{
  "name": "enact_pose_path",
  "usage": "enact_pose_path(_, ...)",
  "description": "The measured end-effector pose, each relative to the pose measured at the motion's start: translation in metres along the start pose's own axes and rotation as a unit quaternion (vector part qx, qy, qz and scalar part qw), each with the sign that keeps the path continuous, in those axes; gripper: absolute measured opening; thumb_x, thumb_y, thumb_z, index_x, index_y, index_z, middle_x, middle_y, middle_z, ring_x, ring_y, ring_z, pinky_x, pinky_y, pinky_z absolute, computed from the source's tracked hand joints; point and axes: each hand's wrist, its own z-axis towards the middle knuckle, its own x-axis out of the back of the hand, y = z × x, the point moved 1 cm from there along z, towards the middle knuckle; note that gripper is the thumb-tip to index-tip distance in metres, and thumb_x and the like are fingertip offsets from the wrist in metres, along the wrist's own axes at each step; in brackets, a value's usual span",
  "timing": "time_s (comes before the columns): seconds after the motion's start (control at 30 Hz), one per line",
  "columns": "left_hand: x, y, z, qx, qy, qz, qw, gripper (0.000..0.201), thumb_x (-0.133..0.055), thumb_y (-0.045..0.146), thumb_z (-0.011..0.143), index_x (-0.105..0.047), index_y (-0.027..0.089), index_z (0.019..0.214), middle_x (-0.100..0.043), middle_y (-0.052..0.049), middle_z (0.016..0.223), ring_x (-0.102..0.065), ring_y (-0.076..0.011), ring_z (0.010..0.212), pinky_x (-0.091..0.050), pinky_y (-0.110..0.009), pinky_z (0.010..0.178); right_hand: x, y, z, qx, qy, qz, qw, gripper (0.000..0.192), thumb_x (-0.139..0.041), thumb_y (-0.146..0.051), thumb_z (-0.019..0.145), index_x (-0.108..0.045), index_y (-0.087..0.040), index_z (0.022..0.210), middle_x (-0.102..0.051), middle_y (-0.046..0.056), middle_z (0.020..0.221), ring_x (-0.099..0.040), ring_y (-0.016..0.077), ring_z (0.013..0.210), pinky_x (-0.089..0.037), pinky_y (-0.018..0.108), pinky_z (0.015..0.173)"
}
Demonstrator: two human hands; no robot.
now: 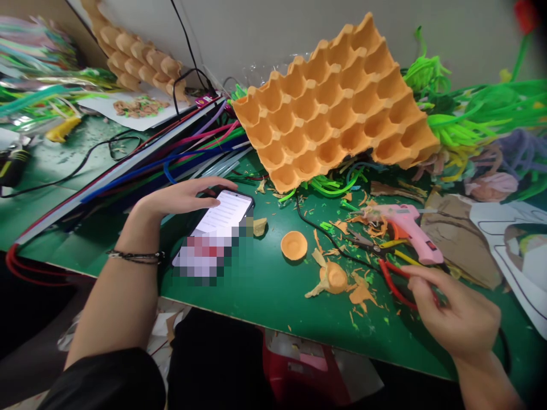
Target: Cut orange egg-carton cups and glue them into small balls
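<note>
The left hand (179, 199) is lying over a phone (220, 228) on the green worktop (265, 290). The right hand (459, 319) is touching red scissors (395, 282). A pink glue gun (405, 225) is lying near an orange egg tray (337, 102).

Phone (220, 228) left, glue gun (405, 225) right (tray (337, 102) behind)

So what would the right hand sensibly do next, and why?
Probably close on the red-handled pliers: the right hand already rests on their handles, while the left hand lies on the phone and cut orange cups sit nearby.
</note>
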Motion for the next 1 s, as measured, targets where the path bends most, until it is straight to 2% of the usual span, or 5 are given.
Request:
enact_pose_path(0.3, 0.0007, 0.0034, -0.0008, 0.012, -0.006, -0.004, 1.000, 0.052, -0.044, 0.046, 0.084, -0.045, 0.019, 0.128, -0.050, -0.008, 0.137, -0.048, -0.0218, 0.123, -0.039, -0.036, 0.103, 0.0007, -0.0004, 0.0005, -0.016, 0.001, -0.004, 1.000, 0.017, -0.055, -0.016, 0.084, -0.071, -0.018, 0.077, -0.071, -0.002, 0.068, -0.067, 0.0093, 0.059, -0.048, 0.016, 0.060)
enact_pose_path(0.43, 0.0010, 0.0026, -0.0008, 0.002, -0.003, -0.003, 1.000, 0.051, -0.045, 0.045, 0.085, -0.046, 0.019, 0.128, -0.051, -0.008, 0.136, -0.049, -0.0207, 0.121, -0.041, -0.033, 0.101, 0.0013, -0.0009, 0.0020, -0.009, 0.004, -0.007, 1.000, 0.018, -0.055, -0.017, 0.083, -0.071, -0.018, 0.075, -0.070, -0.002, 0.062, -0.067, 0.0102, 0.058, -0.049, 0.016, 0.060)
enact_pose_path(0.77, 0.0017, 0.0026, -0.0012, 0.008, -0.006, -0.014, 1.000, 0.052, -0.045, 0.044, 0.085, -0.046, 0.017, 0.129, -0.051, -0.009, 0.137, -0.049, -0.0213, 0.121, -0.039, -0.035, 0.103, 0.0014, -0.0038, 0.0052, -0.001, 0.002, 0.008, 1.000, 0.017, -0.054, -0.015, 0.084, -0.069, -0.016, 0.076, -0.070, -0.001, 0.065, -0.067, 0.0096, 0.059, -0.048, 0.015, 0.062)
enact_pose_path(1.0, 0.0020, 0.0030, -0.0008, 0.013, -0.006, -0.013, 1.000, 0.055, -0.044, 0.047, 0.084, -0.046, 0.015, 0.129, -0.052, -0.009, 0.136, -0.050, -0.0221, 0.120, -0.040, -0.035, 0.102, 0.0017, -0.0024, 0.0032, -0.001, 0.006, -0.003, 1.000, 0.016, -0.054, -0.016, 0.085, -0.068, -0.017, 0.077, -0.068, -0.002, 0.063, -0.063, 0.0083, 0.055, -0.044, 0.017, 0.056)
